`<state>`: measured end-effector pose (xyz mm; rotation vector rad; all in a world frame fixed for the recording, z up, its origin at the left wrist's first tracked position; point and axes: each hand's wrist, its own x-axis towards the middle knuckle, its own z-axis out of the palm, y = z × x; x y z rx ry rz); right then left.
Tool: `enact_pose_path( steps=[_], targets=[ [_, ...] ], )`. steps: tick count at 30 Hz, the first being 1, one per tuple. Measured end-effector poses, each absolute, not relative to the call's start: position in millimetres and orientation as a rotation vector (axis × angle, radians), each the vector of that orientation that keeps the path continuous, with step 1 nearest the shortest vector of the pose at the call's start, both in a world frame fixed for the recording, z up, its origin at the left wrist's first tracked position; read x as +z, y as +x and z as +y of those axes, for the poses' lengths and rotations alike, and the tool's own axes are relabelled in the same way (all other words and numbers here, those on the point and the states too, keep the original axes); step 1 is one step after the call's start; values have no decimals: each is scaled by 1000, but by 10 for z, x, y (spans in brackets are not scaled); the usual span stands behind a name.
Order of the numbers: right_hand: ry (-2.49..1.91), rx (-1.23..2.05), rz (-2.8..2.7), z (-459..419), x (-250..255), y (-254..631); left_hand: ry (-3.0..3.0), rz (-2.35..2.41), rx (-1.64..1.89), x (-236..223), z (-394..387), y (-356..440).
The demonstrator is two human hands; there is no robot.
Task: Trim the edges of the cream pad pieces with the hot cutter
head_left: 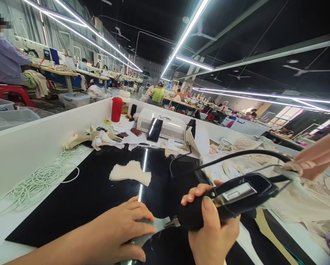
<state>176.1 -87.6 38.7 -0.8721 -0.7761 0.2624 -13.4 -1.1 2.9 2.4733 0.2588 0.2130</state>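
Observation:
My right hand (213, 230) is wrapped round a black corded hand cutter (238, 195) with a long metal lever, the thumb along its body. The tool's metal tip (173, 222) points left and meets the edge of a thin pale piece of fabric (162, 223) on the glossy black board (93, 198). My left hand (128, 230) lies with fingers spread over that piece, fingertips close to the tip, hiding much of it. Beyond my hands, a small stack of cream fabric pieces (130, 172) rests on the board.
Pale green cord (43, 180) lies tangled at left. A white machine box (160, 123), a phone (155, 129), a red cup (116, 109) and scraps stand at the back. Fabric piles (300, 191) fill the right. The tool's black cable (247, 151) arches overhead to a hanging pink cloth (319, 152).

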Motion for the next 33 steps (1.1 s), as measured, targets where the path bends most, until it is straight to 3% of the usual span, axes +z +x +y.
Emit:
enact_pose_path(
  steps=[14,22,26,30,33],
  targets=[
    [-915,219,-714,-861,375,1805,2417,284,271,5,-3,-163],
    [-998,160,-842,-872,327,1948,2384,649,501,-224,62,-134],
    [-1202,-62,-879,-949,337,2072,2319,695,466,-224,65,-109],
    [-1098,-479,-697,-1068,288,2092,2224,678,561,-263,87,-108],
    [-1130,-544,-1150,-1037,111,2092,2114,652,628,-286,106,-98]
  ],
)
